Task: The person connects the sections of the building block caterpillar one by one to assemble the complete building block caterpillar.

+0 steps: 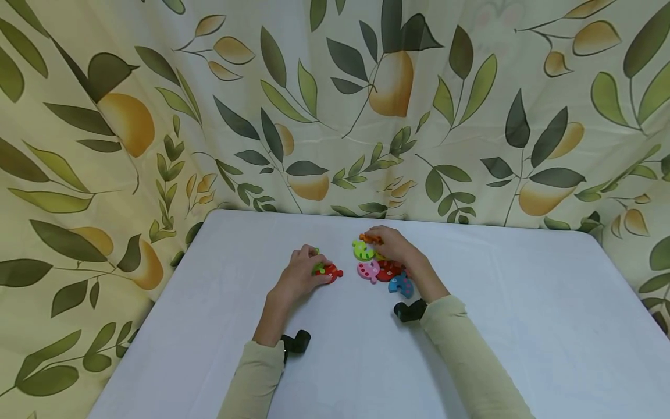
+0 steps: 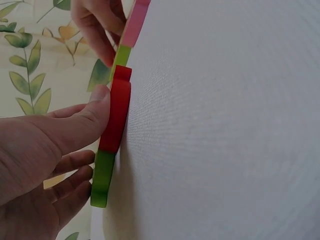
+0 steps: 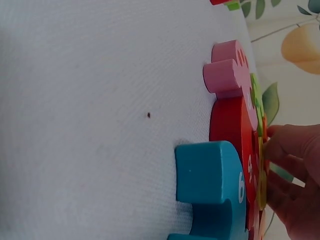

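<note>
Red toy (image 1: 332,272) held by left hand (image 1: 300,274), orange toy (image 1: 369,238) touched by right hand (image 1: 399,247), grip unclear, blue toy (image 3: 205,172) marked "6"

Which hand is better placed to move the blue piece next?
Right, probably: the right hand is closer to the blue piece, while the left hand touches a red piece farther left.

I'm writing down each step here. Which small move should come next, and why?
Probably slide the left red piece toward the pink piece: the left hand already holds it, a gap shows between those two pieces, and the right hand is occupied at the orange piece.
</note>
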Available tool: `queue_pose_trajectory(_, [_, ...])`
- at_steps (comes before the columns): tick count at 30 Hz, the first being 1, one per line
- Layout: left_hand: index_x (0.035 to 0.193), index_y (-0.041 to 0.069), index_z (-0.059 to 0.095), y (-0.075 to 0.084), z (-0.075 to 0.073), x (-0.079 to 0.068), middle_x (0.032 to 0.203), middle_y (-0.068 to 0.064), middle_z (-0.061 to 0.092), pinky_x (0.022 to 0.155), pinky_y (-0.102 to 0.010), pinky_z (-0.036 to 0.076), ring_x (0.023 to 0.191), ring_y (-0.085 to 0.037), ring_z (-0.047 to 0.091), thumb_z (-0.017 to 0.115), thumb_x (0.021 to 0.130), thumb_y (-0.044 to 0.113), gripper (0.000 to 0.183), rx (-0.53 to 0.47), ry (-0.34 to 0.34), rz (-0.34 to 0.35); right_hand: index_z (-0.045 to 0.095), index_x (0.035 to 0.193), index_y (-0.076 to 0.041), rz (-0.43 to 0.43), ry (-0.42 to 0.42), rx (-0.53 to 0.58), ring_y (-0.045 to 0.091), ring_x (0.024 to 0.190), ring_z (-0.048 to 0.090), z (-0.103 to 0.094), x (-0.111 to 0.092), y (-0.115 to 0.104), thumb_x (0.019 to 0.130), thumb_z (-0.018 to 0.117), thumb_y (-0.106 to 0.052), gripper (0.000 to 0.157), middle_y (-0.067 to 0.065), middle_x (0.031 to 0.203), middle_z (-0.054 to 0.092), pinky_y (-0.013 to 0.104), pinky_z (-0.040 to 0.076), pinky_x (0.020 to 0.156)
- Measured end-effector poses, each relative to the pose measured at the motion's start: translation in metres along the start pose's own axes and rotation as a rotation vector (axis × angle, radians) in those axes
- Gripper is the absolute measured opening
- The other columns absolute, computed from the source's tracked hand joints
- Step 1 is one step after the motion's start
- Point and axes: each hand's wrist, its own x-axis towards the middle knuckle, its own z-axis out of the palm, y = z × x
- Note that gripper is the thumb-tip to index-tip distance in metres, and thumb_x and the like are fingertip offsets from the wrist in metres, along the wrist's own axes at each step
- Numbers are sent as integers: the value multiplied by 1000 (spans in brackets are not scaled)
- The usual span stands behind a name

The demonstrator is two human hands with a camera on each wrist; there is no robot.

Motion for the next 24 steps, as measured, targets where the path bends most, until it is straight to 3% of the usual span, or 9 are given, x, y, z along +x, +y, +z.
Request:
queue_pose_trajectory(11, [121,23,66,-3,-1,0,134,-6,46,94,-42,50,124,-25,40,72,87,32,36,6,-5,18,47,142,-3,30,-2,27,41,141,34,0,3,0,91,57,-2,52,21,151,40,50,40,111])
queue_pose_trajectory(24, [123,24,66,-5,0,1,139,-8,44,96,-43,51,127,-27,38,72,87,33,37,21,-20,30,49,141,-4,33,14,15,40,137,37,1,5,2,92,59,-4,50,21,147,43,50,41,110])
